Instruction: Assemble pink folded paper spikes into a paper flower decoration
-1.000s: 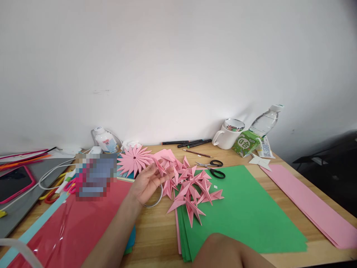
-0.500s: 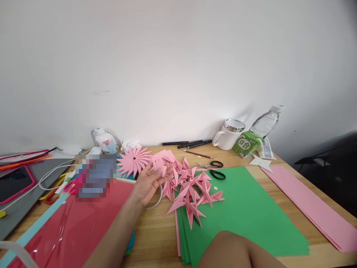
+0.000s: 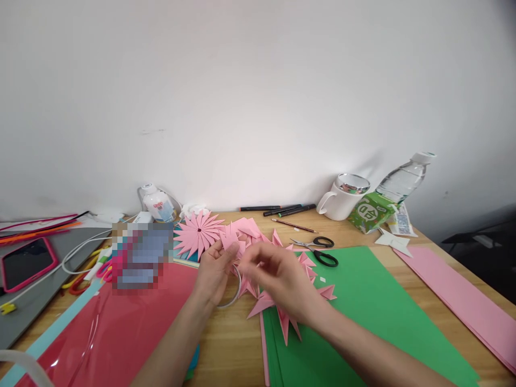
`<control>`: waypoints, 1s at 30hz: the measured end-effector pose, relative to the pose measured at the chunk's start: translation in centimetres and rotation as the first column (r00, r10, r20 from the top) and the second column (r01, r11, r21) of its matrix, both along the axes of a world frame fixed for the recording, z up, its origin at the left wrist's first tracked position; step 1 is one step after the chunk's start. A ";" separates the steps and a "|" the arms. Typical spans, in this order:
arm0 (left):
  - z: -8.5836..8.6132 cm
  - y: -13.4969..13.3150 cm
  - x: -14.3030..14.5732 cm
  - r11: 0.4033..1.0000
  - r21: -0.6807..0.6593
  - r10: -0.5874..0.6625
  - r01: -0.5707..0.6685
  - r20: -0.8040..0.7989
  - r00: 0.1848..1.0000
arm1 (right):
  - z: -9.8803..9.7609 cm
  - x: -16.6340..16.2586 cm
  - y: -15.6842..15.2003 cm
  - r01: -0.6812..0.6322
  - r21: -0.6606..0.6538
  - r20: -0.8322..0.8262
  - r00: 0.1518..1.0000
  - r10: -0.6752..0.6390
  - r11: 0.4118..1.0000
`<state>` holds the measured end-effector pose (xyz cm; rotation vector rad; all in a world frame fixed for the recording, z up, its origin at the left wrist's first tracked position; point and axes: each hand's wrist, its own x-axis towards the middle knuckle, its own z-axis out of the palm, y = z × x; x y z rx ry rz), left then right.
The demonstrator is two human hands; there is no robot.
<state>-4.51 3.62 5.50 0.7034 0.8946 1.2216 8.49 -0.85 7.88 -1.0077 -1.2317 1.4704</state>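
Observation:
My left hand (image 3: 215,269) pinches a folded pink paper piece (image 3: 234,238) between thumb and fingers, above the table. Just to its right is my right hand (image 3: 282,277), its fingers loosely bent and apart, with nothing visible in them; it is slightly blurred. Beneath and behind it lies a heap of pink pointed paper pieces (image 3: 285,325), partly hidden by the hand. Left of the heap rests a pink pleated paper rosette (image 3: 199,231). A roll of clear tape (image 3: 237,294) shows between my hands, partly covered.
Green paper sheets (image 3: 379,317) lie under the heap, with black-handled scissors (image 3: 322,250) behind. Pink strips (image 3: 455,301) are at right. A white mug (image 3: 342,199), green box (image 3: 371,212) and water bottle (image 3: 405,177) stand at the back. A red sheet (image 3: 149,322) and phone (image 3: 30,263) lie left.
My right hand has come up from the lower edge to beside the left hand, over the pink heap. The left hand still holds its paper piece. The view has shifted slightly left.

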 end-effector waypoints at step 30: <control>-0.1 -0.7 1.2 0.999 0.026 -0.044 0.046 -0.091 0.995 | -4.4 2.0 3.2 -0.159 -0.349 -0.418 0.908 -0.002 0.923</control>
